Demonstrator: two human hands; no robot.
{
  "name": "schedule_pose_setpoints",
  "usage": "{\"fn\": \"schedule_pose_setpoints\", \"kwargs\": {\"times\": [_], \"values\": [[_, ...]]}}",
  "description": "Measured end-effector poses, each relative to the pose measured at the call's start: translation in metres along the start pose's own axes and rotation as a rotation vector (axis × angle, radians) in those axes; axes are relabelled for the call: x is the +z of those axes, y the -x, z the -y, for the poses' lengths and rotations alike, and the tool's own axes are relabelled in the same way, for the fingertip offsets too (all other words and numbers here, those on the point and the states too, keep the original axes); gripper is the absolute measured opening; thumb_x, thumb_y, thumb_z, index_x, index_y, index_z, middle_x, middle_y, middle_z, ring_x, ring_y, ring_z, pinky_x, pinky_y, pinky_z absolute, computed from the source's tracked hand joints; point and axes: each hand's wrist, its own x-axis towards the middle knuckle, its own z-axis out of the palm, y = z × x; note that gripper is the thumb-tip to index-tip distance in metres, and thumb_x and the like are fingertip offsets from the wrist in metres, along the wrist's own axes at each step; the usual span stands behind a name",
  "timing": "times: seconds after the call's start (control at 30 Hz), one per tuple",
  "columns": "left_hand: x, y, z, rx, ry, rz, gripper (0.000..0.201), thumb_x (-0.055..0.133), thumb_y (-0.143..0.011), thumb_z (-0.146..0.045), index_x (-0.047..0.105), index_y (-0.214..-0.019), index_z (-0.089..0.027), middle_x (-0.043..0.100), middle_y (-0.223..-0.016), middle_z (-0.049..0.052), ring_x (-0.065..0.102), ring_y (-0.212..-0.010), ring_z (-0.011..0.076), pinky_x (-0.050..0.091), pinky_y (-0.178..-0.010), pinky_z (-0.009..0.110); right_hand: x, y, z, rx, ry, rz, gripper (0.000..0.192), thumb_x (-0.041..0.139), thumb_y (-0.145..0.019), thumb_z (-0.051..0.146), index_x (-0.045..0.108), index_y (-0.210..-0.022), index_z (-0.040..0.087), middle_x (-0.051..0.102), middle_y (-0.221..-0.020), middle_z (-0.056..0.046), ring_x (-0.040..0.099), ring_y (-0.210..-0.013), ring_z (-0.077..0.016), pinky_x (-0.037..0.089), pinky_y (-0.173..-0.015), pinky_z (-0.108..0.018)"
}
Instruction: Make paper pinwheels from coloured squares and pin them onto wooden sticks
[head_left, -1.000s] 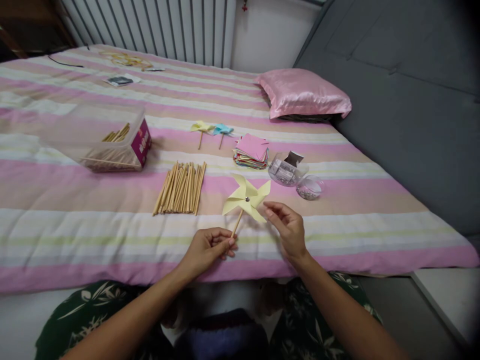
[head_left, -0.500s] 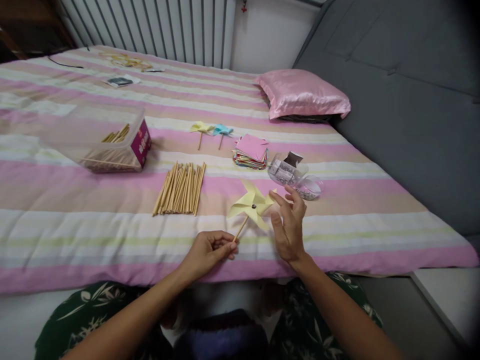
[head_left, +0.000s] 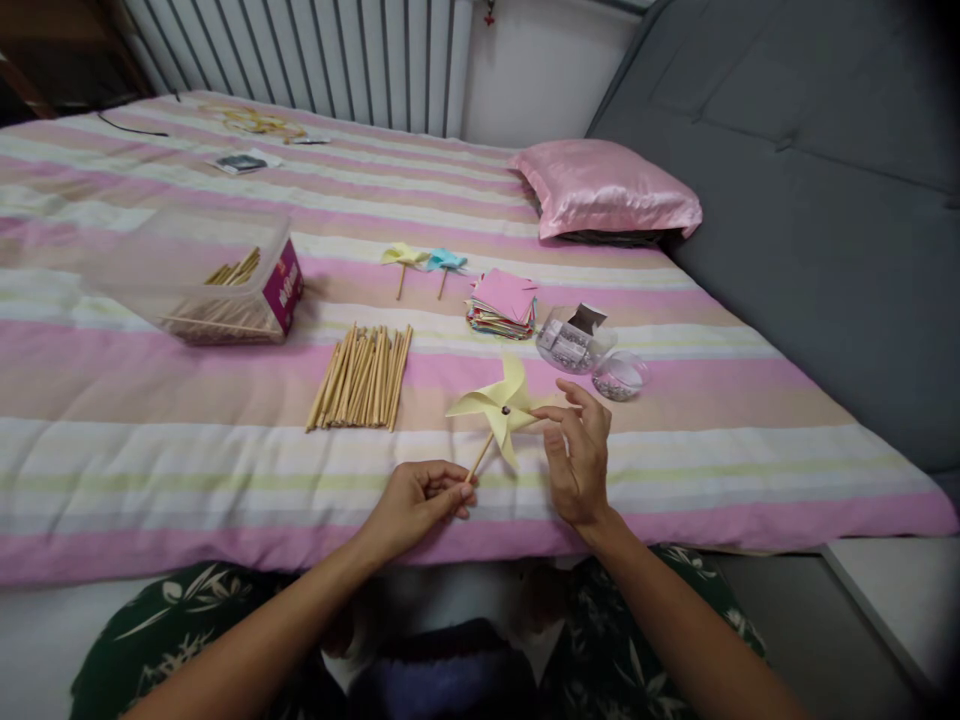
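A pale yellow paper pinwheel (head_left: pixel 491 403) on a thin wooden stick is tilted over the front of the bed. My left hand (head_left: pixel 424 500) pinches the lower end of its stick between thumb and fingers. On the other side, my right hand (head_left: pixel 577 455) is open, fingers apart, and a fingertip touches the pinwheel's right blade. To the left lies a bundle of wooden sticks (head_left: pixel 360 380). Behind the pinwheel sits a stack of coloured paper squares (head_left: pixel 501 300) with a pink one on top. Two finished-looking pinwheels, one yellow (head_left: pixel 403 256) and one blue (head_left: pixel 445 261), lie farther back.
A clear plastic box (head_left: pixel 225 300) with more sticks stands at left. Two small clear containers (head_left: pixel 570 345) of tiny metallic pieces are right of the paper stack. A pink pillow (head_left: pixel 607 190) rests against the grey headboard (head_left: pixel 795 200). The striped bedspread (head_left: pixel 225 470) covers the bed.
The pinwheel's blades have turned about the centre pin. My right index finger has moved slightly down along with the right blade. My left hand has stayed in place.
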Motion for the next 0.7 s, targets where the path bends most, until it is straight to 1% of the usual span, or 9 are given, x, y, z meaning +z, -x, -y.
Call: {"fn": "schedule_pose_setpoints", "kwargs": {"times": [0.17, 0.27, 0.37, 0.43, 0.5, 0.6, 0.7], "values": [[-0.0005, -0.0005, 0.0053, -0.003, 0.016, 0.004, 0.024, 0.069, -0.072, -0.031, 0.066, -0.085, -0.012, 0.070, -0.070, 0.005, 0.064, -0.058, 0.0121, 0.053, -0.062, 0.026, 0.0001, 0.0013, -0.0007, -0.020, -0.094, 0.010, 0.024, 0.039, -0.088, 0.025, 0.062, -0.093, 0.019, 0.050, -0.119, -0.010, 0.047, -0.110, -0.0243, 0.040, -0.092, -0.043], [-0.0011, -0.0004, 0.0069, 0.001, 0.012, 0.009, 0.024, 0.068, -0.072, -0.031, 0.066, -0.086, -0.012, 0.070, -0.071, 0.005, 0.064, -0.059, 0.0118, 0.053, -0.062, 0.025, -0.0005, 0.0016, 0.0002, -0.012, -0.105, 0.006, 0.024, 0.039, -0.088, 0.024, 0.062, -0.092, 0.020, 0.053, -0.114, -0.009, 0.050, -0.107, -0.0239, 0.040, -0.092, -0.043], [-0.0012, 0.0004, 0.0053, 0.010, -0.002, 0.014, 0.023, 0.068, -0.073, -0.031, 0.065, -0.086, -0.012, 0.070, -0.072, 0.005, 0.064, -0.060, 0.0122, 0.052, -0.063, 0.026, -0.0013, 0.0009, 0.0010, -0.013, -0.090, -0.063, 0.023, 0.040, -0.087, 0.023, 0.058, -0.101, 0.020, 0.055, -0.112, -0.009, 0.050, -0.109, -0.0248, 0.038, -0.095, -0.046], [-0.0008, 0.0011, 0.0032, 0.006, -0.020, 0.017, 0.023, 0.068, -0.072, -0.031, 0.066, -0.086, -0.011, 0.070, -0.072, 0.005, 0.064, -0.061, 0.0124, 0.052, -0.064, 0.026, -0.0017, 0.0000, 0.0008, -0.018, -0.087, -0.130, 0.027, 0.042, -0.086, 0.024, 0.053, -0.110, 0.021, 0.054, -0.115, -0.010, 0.048, -0.113, -0.0258, 0.036, -0.097, -0.047], [-0.0004, 0.0018, 0.0015, 0.003, -0.042, 0.022, 0.023, 0.068, -0.072, -0.031, 0.066, -0.085, -0.011, 0.069, -0.073, 0.005, 0.064, -0.061, 0.0123, 0.052, -0.064, 0.026, -0.0019, -0.0007, -0.0001, -0.031, -0.081, -0.152, 0.033, 0.043, -0.086, 0.025, 0.049, -0.118, 0.022, 0.051, -0.120, -0.011, 0.046, -0.116, -0.0265, 0.035, -0.097, -0.049], [-0.0001, 0.0023, 0.0003, 0.007, -0.091, 0.038, 0.022, 0.066, -0.073, -0.030, 0.066, -0.085, -0.011, 0.069, -0.073, 0.005, 0.062, -0.060, 0.0116, 0.050, -0.062, 0.024, -0.0022, -0.0015, -0.0020, -0.068, -0.063, -0.101, 0.040, 0.043, -0.086, 0.026, 0.043, -0.126, 0.024, 0.048, -0.126, -0.010, 0.044, -0.119, -0.0267, 0.035, -0.097, -0.049], [-0.0005, 0.0022, 0.0006, 0.007, -0.124, 0.063, 0.023, 0.066, -0.074, -0.030, 0.067, -0.085, -0.011, 0.068, -0.073, 0.005, 0.061, -0.060, 0.0110, 0.048, -0.061, 0.024, -0.0027, -0.0016, -0.0032, -0.095, -0.035, -0.039, 0.040, 0.041, -0.087, 0.026, 0.043, -0.128, 0.025, 0.048, -0.128, -0.009, 0.043, -0.119, -0.0258, 0.034, -0.098, -0.048]]}}
